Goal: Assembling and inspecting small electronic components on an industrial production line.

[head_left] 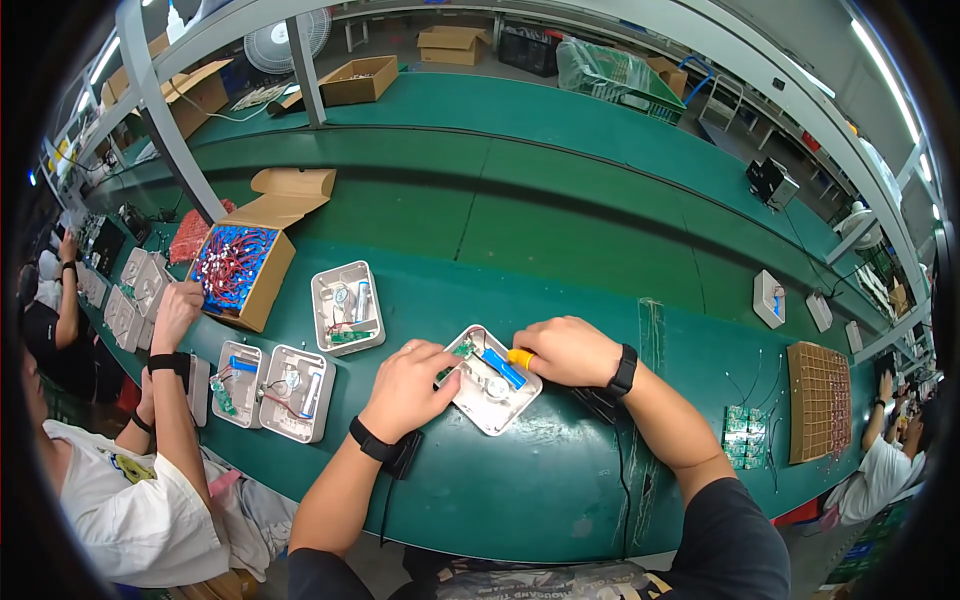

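In front of me lies an open white plastic housing (487,408), set at an angle on the green bench. Inside it are a blue cylindrical battery (503,368), a round pale part (497,387) and a small green circuit board (464,349) with thin wires. My left hand (412,380) grips the housing's left side, fingertips beside the board. On the opposite side my right hand (568,350) is closed around a short yellow-handled tool (519,358) that points over the battery; its tip is too small to make out.
More open housings (347,306) stand to my left. Beyond them, a co-worker's hand (180,308) touches a cardboard box (262,284) of blue batteries with red wires. At right lie green circuit boards (744,437) and a brown gridded tray (812,402). Another housing (769,299) sits far right.
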Available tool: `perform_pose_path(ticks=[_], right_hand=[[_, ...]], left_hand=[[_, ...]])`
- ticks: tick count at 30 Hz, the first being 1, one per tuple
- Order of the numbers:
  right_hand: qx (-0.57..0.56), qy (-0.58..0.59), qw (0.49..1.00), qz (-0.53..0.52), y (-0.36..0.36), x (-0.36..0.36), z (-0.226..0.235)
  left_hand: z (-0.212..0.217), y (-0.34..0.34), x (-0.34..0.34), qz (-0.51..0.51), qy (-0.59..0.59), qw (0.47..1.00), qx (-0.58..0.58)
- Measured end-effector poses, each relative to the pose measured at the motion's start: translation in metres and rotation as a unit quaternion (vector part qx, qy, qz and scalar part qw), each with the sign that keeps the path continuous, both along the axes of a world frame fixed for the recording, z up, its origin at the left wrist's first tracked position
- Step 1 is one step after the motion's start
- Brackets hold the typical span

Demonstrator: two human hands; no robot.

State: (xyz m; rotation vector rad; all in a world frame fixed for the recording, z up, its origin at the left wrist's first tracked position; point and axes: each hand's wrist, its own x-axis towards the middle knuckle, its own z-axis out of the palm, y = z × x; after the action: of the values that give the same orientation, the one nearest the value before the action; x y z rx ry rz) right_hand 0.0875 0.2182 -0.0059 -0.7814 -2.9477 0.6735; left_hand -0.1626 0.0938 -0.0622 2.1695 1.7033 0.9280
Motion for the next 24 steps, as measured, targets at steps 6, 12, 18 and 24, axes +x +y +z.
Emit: perform_pose_path(ticks=[6, 12, 18, 24], right_hand=[[-0.165, 0.082, 0.983, -0.011, 0.029, 0.001, -0.029], [-0.57, 0.277, 0.771, -0.067, 0.026, -0.004, -0.058], [-0.533, 0.17, 0.828, 0.031, 0.037, 0.001, -0.085], [-0.472, 0.204, 0.857, -0.018, 0.038, -0.002, -0.092]], left_hand=[[-0.002, 0.002, -0.002, 0.007, -0.028, 0.999, -0.027], [-0.004, 0.004, -0.002, 0.086, -0.098, 0.987, 0.097], [-0.005, 0.007, 0.001, 0.084, -0.113, 0.98, 0.141], [-0.005, 0.007, 0.002, 0.069, -0.132, 0.979, 0.137]])
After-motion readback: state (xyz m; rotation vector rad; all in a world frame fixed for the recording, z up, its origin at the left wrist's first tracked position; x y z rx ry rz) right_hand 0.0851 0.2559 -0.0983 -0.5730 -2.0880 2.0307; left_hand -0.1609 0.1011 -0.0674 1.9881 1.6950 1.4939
